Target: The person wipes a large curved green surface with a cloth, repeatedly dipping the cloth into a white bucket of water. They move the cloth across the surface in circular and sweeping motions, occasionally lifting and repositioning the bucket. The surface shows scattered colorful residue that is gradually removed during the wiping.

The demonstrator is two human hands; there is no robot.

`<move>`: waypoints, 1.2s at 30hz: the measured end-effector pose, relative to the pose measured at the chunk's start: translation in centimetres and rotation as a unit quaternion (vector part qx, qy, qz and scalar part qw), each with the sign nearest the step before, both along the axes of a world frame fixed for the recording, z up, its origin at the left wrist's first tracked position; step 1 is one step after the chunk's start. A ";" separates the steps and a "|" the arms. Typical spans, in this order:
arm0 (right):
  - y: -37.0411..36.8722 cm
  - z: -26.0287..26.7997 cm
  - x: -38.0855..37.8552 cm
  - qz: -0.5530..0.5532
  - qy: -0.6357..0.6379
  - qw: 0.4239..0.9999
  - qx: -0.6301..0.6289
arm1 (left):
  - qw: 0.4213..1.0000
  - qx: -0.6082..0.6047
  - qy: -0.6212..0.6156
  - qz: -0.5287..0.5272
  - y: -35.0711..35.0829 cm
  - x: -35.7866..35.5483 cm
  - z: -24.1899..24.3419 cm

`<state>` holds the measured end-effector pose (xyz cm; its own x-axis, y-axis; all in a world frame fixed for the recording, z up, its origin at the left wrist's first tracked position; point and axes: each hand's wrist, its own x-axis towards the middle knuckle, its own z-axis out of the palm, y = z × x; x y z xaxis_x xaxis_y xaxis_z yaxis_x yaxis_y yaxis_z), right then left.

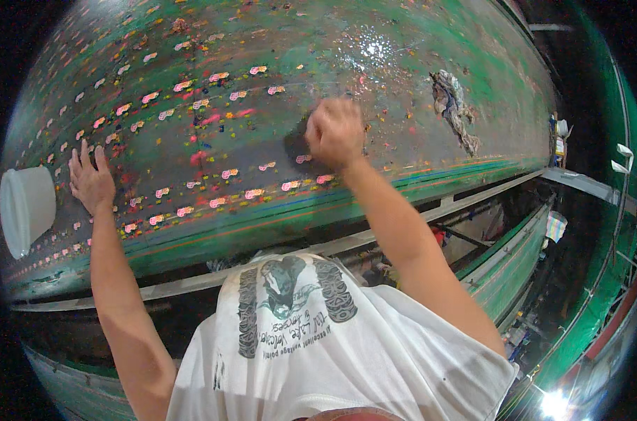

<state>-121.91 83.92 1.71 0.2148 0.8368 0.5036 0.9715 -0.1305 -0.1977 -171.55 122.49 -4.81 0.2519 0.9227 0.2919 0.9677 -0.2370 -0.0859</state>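
My left hand (91, 179) rests palm down, fingers spread, at the left of a long green work table (487, 58) stained with colour. It holds nothing. Beside it, further left, is a translucent white plastic tub (37, 202). Over the middle of the table my right hand (337, 129) is curled and slightly blurred, with a dark shadow to its left. Whether something lies inside its fingers is hidden. Rows of small pink, white and orange printed motifs (183, 86) cover the surface between and beyond both hands. A crumpled, stained rag (450, 102) lies right of my right hand.
A pale rail (360, 239) runs along the table's near side, in front of my body. Another green table (508, 263) stands beyond a gap at the right. Glossy wet-looking spots (374, 50) reflect light at the far side. A bright lamp (554, 404) shines at lower right.
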 end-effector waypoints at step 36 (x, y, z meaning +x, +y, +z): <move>24.7 0.2 -2.3 -0.124 -0.042 0.991 0.010 | 1.000 -0.023 -0.016 0.004 -2.3 2.0 3.6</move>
